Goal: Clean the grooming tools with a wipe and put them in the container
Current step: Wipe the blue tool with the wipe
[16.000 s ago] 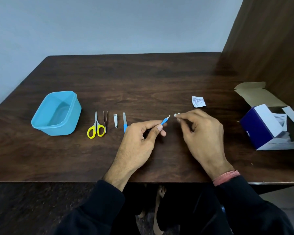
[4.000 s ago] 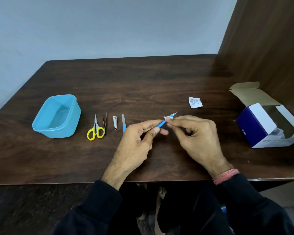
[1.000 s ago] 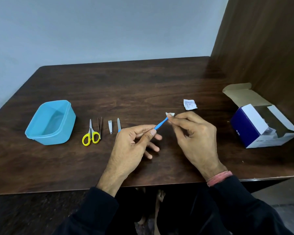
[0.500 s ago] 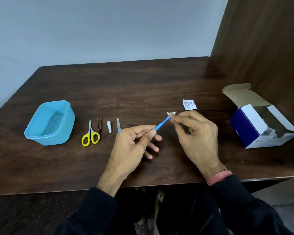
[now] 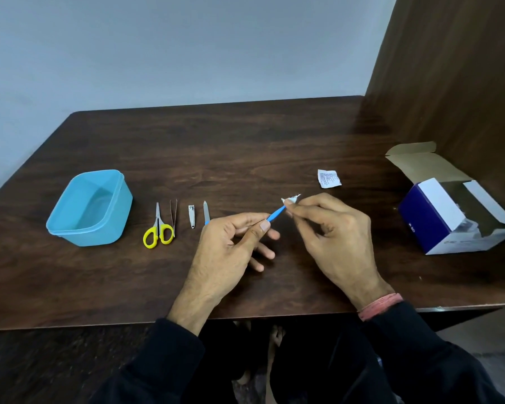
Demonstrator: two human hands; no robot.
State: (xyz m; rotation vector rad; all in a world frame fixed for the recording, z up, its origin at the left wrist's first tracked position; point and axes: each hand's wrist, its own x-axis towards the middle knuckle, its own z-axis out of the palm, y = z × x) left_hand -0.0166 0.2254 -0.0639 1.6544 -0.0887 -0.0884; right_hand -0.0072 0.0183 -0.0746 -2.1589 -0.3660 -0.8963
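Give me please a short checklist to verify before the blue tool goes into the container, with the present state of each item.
1. Left hand grips the blue-handled tool firmly: ok, pinched at the handle.
2. Right hand holds the wipe on the tool's tip: ok.
3. Tool tip is clean: cannot tell, the wipe covers it.
4. Blue container is open and ready: ok, no lid, nothing seen inside.
5. Path from the left hand to the container is free: not ok, the scissors, tweezers, nail clipper and nail file lie between; lift over them.
6. Other tools are wiped: cannot tell.
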